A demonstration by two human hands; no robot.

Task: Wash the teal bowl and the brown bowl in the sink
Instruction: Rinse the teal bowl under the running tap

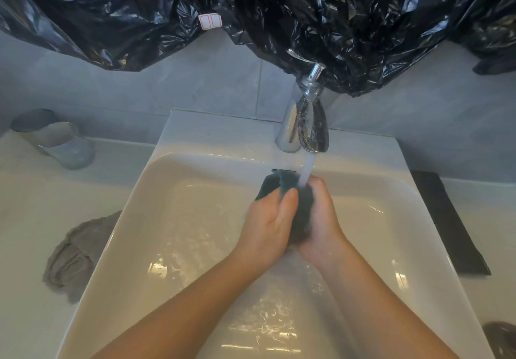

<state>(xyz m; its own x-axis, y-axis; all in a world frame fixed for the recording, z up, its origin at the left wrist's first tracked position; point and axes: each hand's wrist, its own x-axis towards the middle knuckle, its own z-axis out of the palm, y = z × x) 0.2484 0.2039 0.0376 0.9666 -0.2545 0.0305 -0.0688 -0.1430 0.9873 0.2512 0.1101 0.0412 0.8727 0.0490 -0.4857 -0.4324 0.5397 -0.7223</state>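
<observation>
Head view: teal bowl is held in the stream just below the tap, with left hand and right hand both curled round it. Rinsing is judged underway; next, the bowl must be turned beneath the tap.

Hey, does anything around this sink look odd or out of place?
Yes. Crumpled black plastic sheeting hangs across the wall and drapes onto the lever of the faucet. A grey cloth lies bunched against the left rim of the sink. Nothing looks spilled or broken.
</observation>
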